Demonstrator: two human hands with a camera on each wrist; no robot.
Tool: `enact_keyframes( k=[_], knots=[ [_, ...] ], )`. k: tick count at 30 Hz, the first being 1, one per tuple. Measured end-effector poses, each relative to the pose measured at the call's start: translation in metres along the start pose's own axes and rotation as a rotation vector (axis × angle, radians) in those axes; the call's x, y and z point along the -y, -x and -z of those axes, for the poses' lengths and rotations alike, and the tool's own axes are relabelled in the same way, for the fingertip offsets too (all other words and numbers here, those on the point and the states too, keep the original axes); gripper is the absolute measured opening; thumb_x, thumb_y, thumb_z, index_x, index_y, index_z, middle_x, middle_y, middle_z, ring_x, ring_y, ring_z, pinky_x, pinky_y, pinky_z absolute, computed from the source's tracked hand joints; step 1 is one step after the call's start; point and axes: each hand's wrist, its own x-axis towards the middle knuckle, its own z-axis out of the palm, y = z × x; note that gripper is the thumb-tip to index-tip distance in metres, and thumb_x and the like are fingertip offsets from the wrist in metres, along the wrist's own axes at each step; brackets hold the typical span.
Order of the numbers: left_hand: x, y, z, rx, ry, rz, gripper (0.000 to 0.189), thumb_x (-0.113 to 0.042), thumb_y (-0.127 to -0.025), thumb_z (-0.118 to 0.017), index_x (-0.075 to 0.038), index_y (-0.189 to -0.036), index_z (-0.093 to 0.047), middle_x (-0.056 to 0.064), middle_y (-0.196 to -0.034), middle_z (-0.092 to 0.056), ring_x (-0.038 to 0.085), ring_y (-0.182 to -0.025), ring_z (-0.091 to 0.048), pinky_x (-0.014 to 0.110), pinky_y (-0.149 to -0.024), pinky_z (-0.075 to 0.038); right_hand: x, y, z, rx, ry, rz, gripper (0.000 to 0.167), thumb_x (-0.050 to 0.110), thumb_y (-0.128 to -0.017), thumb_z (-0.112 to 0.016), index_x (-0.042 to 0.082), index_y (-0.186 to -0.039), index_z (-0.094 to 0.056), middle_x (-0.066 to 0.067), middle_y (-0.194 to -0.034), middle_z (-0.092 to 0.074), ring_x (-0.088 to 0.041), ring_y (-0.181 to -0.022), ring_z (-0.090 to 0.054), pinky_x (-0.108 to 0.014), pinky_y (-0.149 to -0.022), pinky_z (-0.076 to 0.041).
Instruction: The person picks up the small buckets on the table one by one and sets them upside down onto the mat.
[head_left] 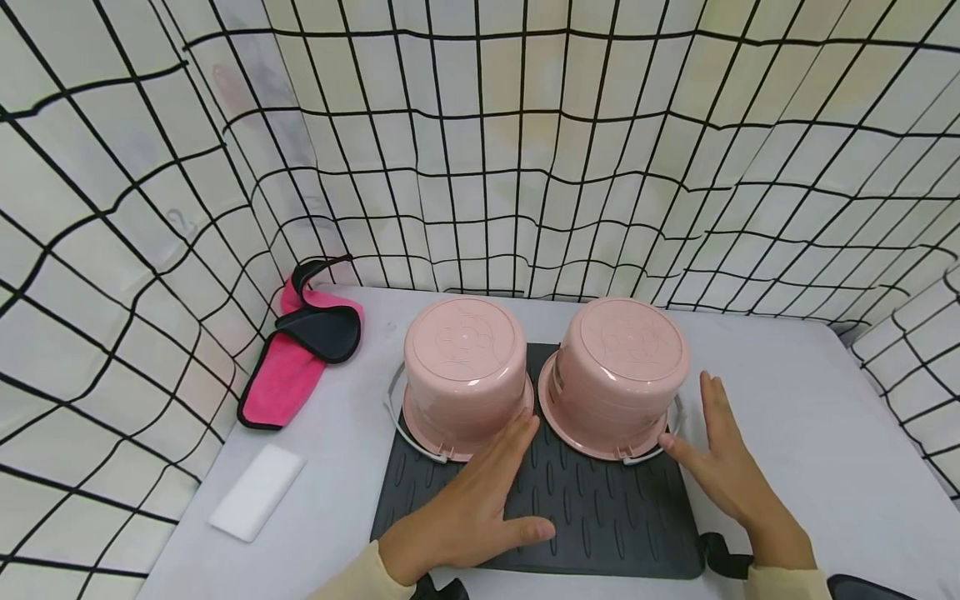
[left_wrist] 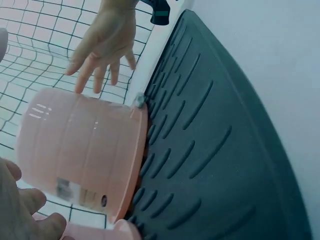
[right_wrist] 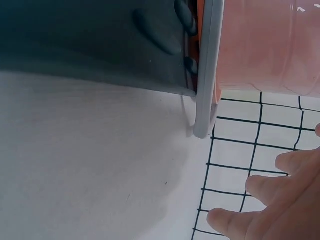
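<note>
Two pink buckets stand upside down, side by side, on a dark grey ribbed mat (head_left: 577, 525). My left hand (head_left: 480, 508) has its fingers extended, fingertips at the lower right side of the left bucket (head_left: 465, 367), thumb apart over the mat. To the right of the right bucket (head_left: 618, 367), my right hand (head_left: 723, 467) is spread with straight fingers, the thumb close to the rim. Each bucket has a pale handle lying down around its rim; the right one's handle (right_wrist: 207, 65) shows in the right wrist view. A label (left_wrist: 75, 192) is on the right bucket's side. Neither hand grips anything.
A pink cloth item with black trim (head_left: 300, 358) lies at the back left of the white table (head_left: 810, 400). In front of it is a white rectangular block (head_left: 257, 492). Black wire mesh (head_left: 480, 175) encloses the back and sides.
</note>
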Motion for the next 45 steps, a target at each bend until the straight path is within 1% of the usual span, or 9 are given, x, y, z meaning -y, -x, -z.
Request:
enact_keyframes(
  k=[7, 13, 18, 20, 25, 28, 32, 37, 45],
  knots=[
    [-0.005, 0.027, 0.009, -0.028, -0.076, 0.060, 0.104, -0.061, -0.096, -0.065, -0.027, -0.169, 0.002, -0.007, -0.176, 0.004, 0.021, -0.162, -0.003, 0.067, -0.122, -0.021, 0.001, 0.008, -0.001, -0.026, 0.016, 0.000, 0.105, 0.041, -0.097, -0.066, 0.021, -0.168, 0.009, -0.016, -0.173, 0.015, -0.050, -0.157, 0.009, -0.088, -0.107, -0.005],
    [0.002, 0.050, 0.014, -0.166, -0.224, 0.034, 0.102, -0.065, -0.095, -0.063, -0.020, -0.170, -0.010, 0.000, -0.176, -0.009, 0.024, -0.161, -0.015, 0.064, -0.119, -0.029, -0.002, 0.022, -0.003, -0.047, 0.019, -0.034, 0.107, 0.039, -0.097, -0.068, 0.019, -0.168, 0.010, -0.017, -0.173, 0.016, -0.051, -0.157, 0.009, -0.087, -0.108, -0.003],
    [0.012, 0.065, 0.019, -0.271, -0.363, 0.043, 0.101, -0.062, -0.095, -0.066, -0.014, -0.169, -0.016, 0.007, -0.175, -0.017, 0.024, -0.160, -0.019, 0.030, -0.129, -0.004, -0.006, 0.035, -0.007, -0.057, 0.047, -0.052, 0.109, 0.038, -0.096, -0.069, 0.015, -0.167, 0.010, -0.023, -0.172, 0.016, -0.057, -0.154, 0.007, -0.085, -0.109, -0.003],
    [0.016, 0.069, 0.021, -0.290, -0.380, 0.082, 0.102, -0.058, -0.093, -0.069, -0.013, -0.168, -0.017, 0.007, -0.174, -0.017, 0.026, -0.160, -0.018, 0.026, -0.127, 0.003, -0.007, 0.040, -0.007, -0.057, 0.061, -0.055, 0.109, 0.038, -0.096, -0.070, 0.013, -0.167, 0.009, -0.026, -0.171, 0.015, -0.059, -0.153, 0.005, -0.085, -0.109, -0.003],
    [0.019, 0.076, 0.027, -0.303, -0.390, 0.244, 0.102, -0.058, -0.094, -0.069, -0.017, -0.169, -0.014, 0.008, -0.175, -0.014, 0.033, -0.160, -0.015, 0.058, -0.124, -0.009, -0.007, 0.053, -0.006, -0.047, 0.105, -0.093, 0.109, 0.041, -0.098, -0.068, 0.012, -0.167, 0.010, -0.030, -0.170, 0.014, -0.063, -0.151, 0.003, -0.087, -0.107, -0.006],
    [0.022, 0.080, 0.032, -0.314, -0.410, 0.293, 0.101, -0.059, -0.095, -0.068, -0.020, -0.169, -0.012, 0.009, -0.174, -0.015, 0.038, -0.159, -0.014, 0.068, -0.120, -0.012, -0.009, 0.059, -0.004, -0.043, 0.134, -0.119, 0.108, 0.043, -0.099, -0.067, 0.010, -0.167, 0.011, -0.031, -0.169, 0.014, -0.065, -0.150, 0.003, -0.087, -0.107, -0.005],
    [0.027, 0.086, 0.039, -0.321, -0.435, 0.313, 0.099, -0.058, -0.096, -0.067, -0.019, -0.169, -0.015, 0.009, -0.175, -0.014, 0.041, -0.159, -0.013, 0.071, -0.118, -0.012, -0.009, 0.059, 0.001, -0.050, 0.166, -0.117, 0.108, 0.044, -0.099, -0.066, 0.008, -0.166, 0.011, -0.033, -0.168, 0.013, -0.067, -0.148, 0.002, -0.087, -0.107, -0.005],
    [0.034, 0.091, 0.053, -0.338, -0.453, 0.318, 0.095, -0.053, -0.097, -0.067, -0.015, -0.168, -0.018, 0.009, -0.175, -0.012, 0.040, -0.159, -0.009, 0.071, -0.118, -0.010, -0.008, 0.049, 0.012, -0.081, 0.214, -0.052, 0.107, 0.041, -0.098, -0.068, 0.007, -0.167, 0.007, -0.032, -0.169, 0.011, -0.069, -0.147, -0.001, -0.089, -0.104, -0.008],
    [0.045, 0.081, 0.095, -0.419, -0.497, 0.268, 0.090, -0.051, -0.100, -0.063, -0.011, -0.168, -0.018, 0.016, -0.173, -0.015, 0.044, -0.159, -0.009, 0.076, -0.117, -0.005, -0.001, 0.022, 0.043, -0.141, 0.293, 0.038, 0.100, 0.042, -0.100, -0.064, 0.005, -0.167, 0.000, -0.031, -0.170, 0.009, -0.067, -0.149, 0.002, -0.090, -0.103, -0.003]
  ],
)
